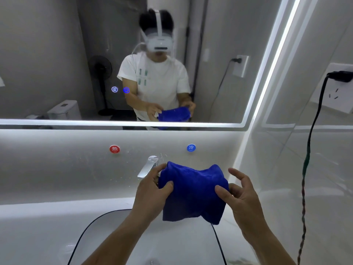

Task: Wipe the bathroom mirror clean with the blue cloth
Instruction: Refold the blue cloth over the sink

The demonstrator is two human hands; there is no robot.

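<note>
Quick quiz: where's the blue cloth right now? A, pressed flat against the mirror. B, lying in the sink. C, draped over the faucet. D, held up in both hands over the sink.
D: the left hand and right hand each grip a side of the blue cloth, holding it above the sink, short of the mirror.

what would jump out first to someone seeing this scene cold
The bright blue cloth grabs the eye first, held bunched between the left hand and right hand above the basin, in front of the chrome tap. Behind it the mirror with its glowing edge strip repeats the cloth in reflection. Below the mirror, a red round sticker sits left of the tap and a blue round sticker right of it.
</note>
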